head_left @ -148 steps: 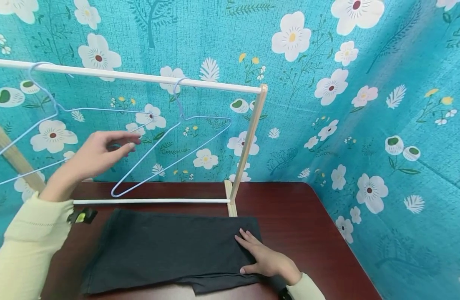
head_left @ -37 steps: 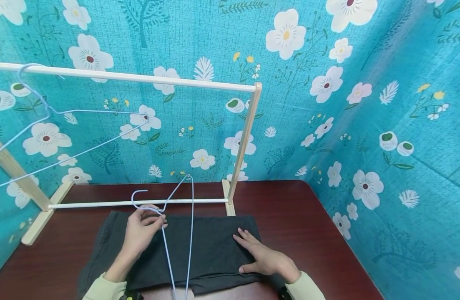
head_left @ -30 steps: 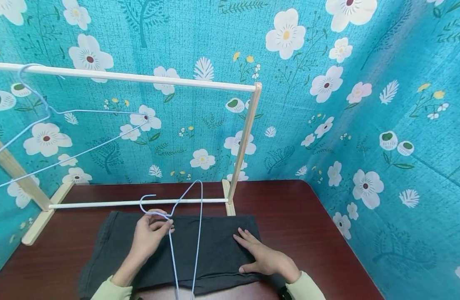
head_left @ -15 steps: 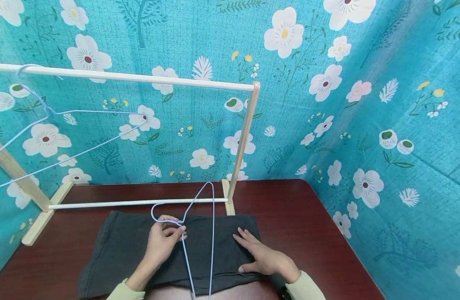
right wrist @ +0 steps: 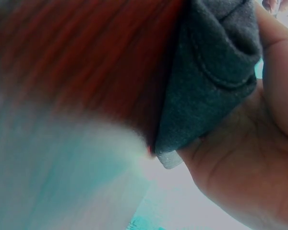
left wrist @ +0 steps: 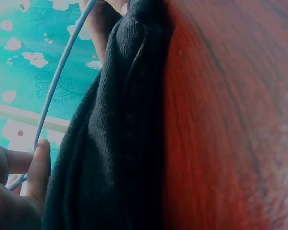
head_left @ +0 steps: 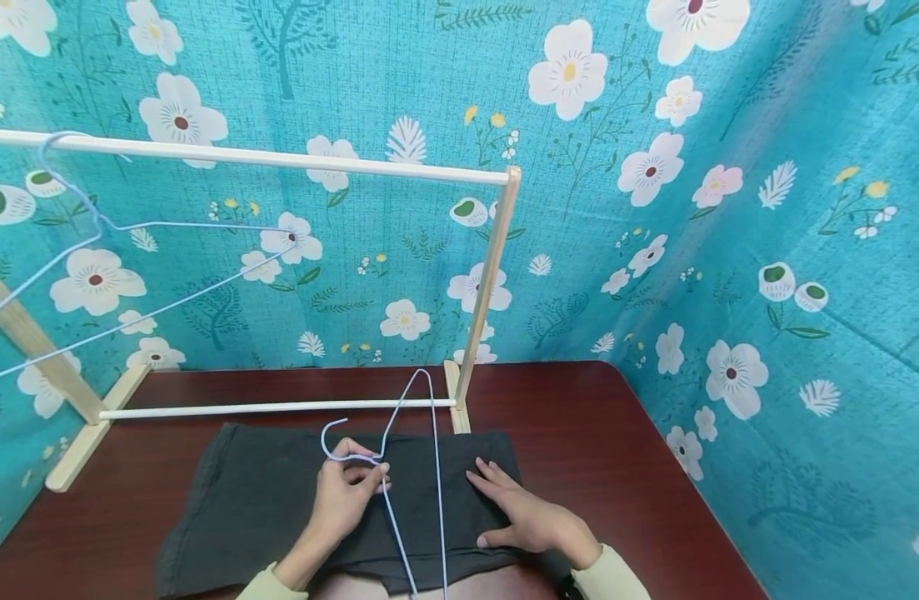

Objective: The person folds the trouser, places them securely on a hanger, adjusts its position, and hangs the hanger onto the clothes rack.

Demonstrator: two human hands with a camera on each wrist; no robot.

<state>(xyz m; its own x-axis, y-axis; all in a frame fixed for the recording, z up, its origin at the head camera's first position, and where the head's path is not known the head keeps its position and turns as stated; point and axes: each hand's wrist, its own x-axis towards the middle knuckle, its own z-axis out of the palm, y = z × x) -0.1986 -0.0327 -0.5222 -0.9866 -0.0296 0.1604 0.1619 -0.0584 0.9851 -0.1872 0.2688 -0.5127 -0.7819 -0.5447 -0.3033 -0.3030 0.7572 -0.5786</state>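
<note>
A folded black garment, which looks like trousers [head_left: 257, 508], lies on the table. My left hand [head_left: 341, 496] pinches a light blue wire hanger [head_left: 437, 467] at the neck below its hook. The hanger stands on edge over the garment's middle, its hook pointing left and its lower end past the frame's bottom. In the left wrist view, thumb and finger close on the wire [left wrist: 55, 81] beside the dark cloth. My right hand [head_left: 532, 518] rests flat with spread fingers on the garment's right end. Cloth folds [right wrist: 206, 86] lie by that palm in the right wrist view.
Behind the garment stands a rack with a white top rail [head_left: 279, 158], wooden posts [head_left: 489, 283] and a white lower bar [head_left: 279, 408]. Another blue hanger [head_left: 99, 221] hangs at its left. A flowered teal curtain [head_left: 579, 225] surrounds the dark red table [head_left: 571, 425].
The right-hand hanger has come off the top rail into my left hand, which has lowered it over the garment. In the last second it moved right and slightly down. My right hand stays put.
</note>
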